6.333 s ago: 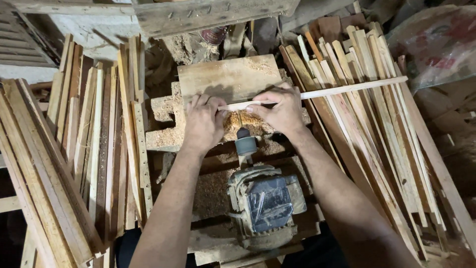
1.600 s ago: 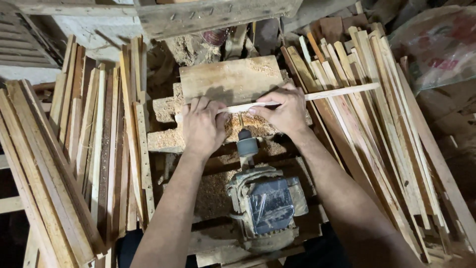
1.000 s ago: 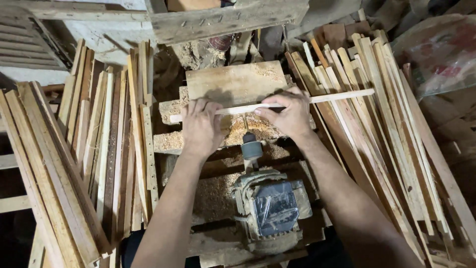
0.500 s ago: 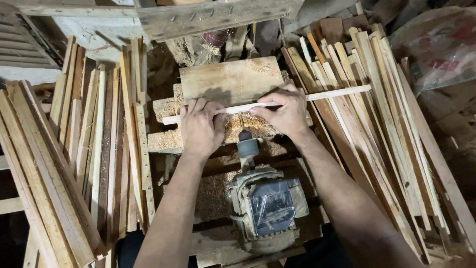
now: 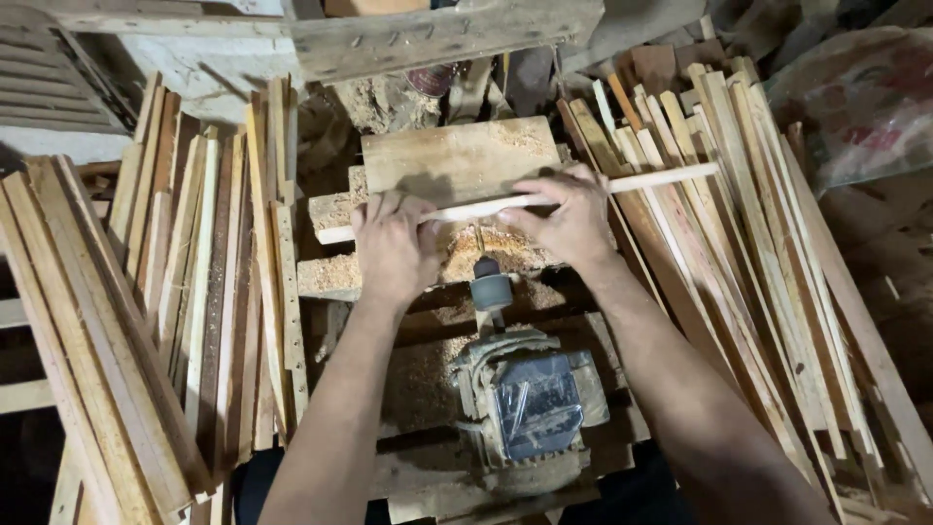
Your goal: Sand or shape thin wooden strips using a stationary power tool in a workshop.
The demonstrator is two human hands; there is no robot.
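Left hand point(image 5: 394, 248) and right hand point(image 5: 569, 216) clamped on strip point(image 5: 486, 205), lying crosswise, right nearer its middle.

strip point(image 5: 525, 201) middle: under both hands | cutter: hidden | forearms: cut off

Pale cream wooden strip point(image 5: 505, 202), light tan board point(image 5: 457, 156) dusted with yellowish sawdust point(image 5: 476, 243), grey motor point(image 5: 530, 408) with a dark blue-grey face, honey-brown and pale slats point(image 5: 194, 272) at one side, tan slats point(image 5: 739, 253) at the other, greyish weathered beam point(image 5: 437, 34)
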